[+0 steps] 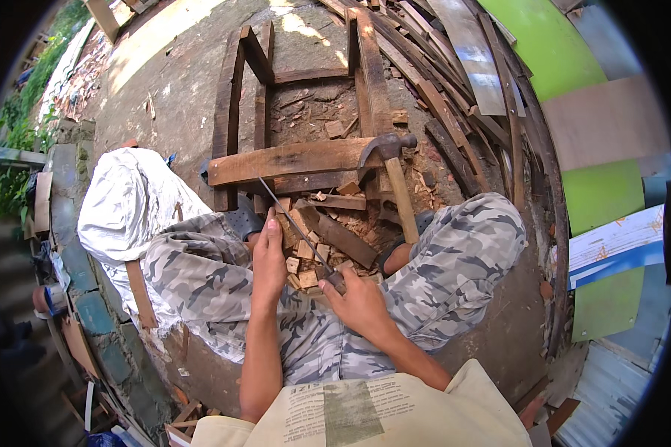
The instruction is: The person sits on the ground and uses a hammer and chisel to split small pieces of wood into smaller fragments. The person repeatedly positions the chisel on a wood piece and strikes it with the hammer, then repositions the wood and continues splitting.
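Note:
My right hand (361, 304) grips the dark handle of a long, thin metal blade (300, 235), seen nearly edge-on; its exact kind I cannot make out. The blade slants up and left, its tip near a brown wooden plank (291, 160). Beside the blade, my left hand (268, 257) is raised with its fingers stretched upward; I see nothing held in it. A claw hammer (401, 194) hangs by its head over the plank's right end, its wooden handle pointing down. The plank lies across a dark wooden frame (235, 112) with several legs.
Cut wood blocks (306, 249) and chips lie between my legs. Long boards (440, 104) are stacked at the right, beside green and brown panels (611, 123). A white cloth (130, 197) covers something at my left, next to a low block wall (97, 320).

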`<state>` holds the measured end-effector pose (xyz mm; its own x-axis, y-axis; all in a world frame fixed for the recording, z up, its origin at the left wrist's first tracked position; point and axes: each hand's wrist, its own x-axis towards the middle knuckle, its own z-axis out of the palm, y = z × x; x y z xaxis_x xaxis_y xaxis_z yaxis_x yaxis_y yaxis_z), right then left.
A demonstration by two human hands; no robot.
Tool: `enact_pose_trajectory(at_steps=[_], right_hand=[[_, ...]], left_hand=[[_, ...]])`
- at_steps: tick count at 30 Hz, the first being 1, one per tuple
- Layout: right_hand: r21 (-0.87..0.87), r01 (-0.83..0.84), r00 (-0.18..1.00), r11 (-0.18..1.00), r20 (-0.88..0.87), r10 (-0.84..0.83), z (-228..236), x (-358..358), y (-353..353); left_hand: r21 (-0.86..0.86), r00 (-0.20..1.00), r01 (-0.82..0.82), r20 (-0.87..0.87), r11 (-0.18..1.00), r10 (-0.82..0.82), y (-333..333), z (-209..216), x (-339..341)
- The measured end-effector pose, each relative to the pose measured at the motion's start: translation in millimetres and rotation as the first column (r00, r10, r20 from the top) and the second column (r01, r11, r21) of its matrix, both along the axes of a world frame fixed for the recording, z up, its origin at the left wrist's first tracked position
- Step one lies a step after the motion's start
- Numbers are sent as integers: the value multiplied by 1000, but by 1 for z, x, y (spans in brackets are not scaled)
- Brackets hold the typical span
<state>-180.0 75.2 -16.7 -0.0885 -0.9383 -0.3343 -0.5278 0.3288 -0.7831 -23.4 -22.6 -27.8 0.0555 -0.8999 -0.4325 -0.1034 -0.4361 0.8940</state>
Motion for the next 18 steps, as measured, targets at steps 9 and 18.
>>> enact_pose_trajectory(at_steps=[9,18], right_hand=[[109,211,925,971,300,-234,-3,-23,-2],[122,197,914,973,335,-227,-9,-17,2]], left_hand=[[-202,946,-254,152,946,287,-16,-13,25],[-448,760,-22,573,894,306,-26,11,17]])
